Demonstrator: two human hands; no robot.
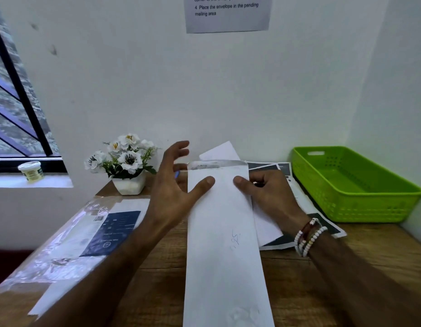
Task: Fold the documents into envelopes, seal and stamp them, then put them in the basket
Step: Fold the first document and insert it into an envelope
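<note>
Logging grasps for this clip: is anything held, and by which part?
A white envelope, near its far flap end: the right hand pinches the right edge, thumb on front; the left hand presses its thumb on the left side.

Your envelope [225, 232] runs off the bottom edge; its pencil mark [235, 240] is too faint to read. The wall notice [227, 17] is cut off at the top. Your left hand [171, 185] hides most of a blue thing [177, 173]; the envelope covers the printed sheets [304, 201] partly.

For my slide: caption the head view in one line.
A white envelope pinched by the right hand, thumb-pressed by the left hand, near a green basket.
</note>
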